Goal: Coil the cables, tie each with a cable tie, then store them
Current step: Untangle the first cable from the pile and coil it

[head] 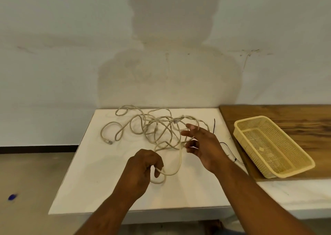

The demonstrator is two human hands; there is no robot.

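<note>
Gripping a strand of the beige network cable (180, 157) in its curled fingers, the left hand (143, 166) hovers over the near half of the white table (86, 181), well apart from the front edge. The right hand (202, 145) is unclenched, its fingers spread, and a strand runs across them. The rest of the cable sprawls in a tangle up to the far edge by the wall, with its connector (108, 142) near the left edge. Black cable ties (214, 125) lie along the right edge. A yellow mesh basket (250, 120) stands just beyond on a wooden board (286, 113).
</note>
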